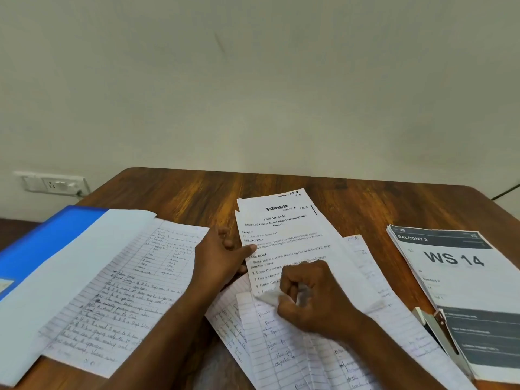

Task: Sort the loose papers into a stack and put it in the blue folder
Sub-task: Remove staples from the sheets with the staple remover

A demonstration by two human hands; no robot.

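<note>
Two hands sorting loose papers on a brown wooden bench (180,192).
The white printed task sheet (284,237) lies mid-bench atop scattered lined handwritten pages (281,347). The right hand (315,299) pinches its lower corner with curled fingers; the left hand (219,257) holds its left edge. The open blue plastic folder (47,237) lies left, holding one handwritten page (126,291).

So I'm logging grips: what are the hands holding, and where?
Both hold the printed task sheet: left hand at its left edge, right hand pinching its bottom corner.
</note>
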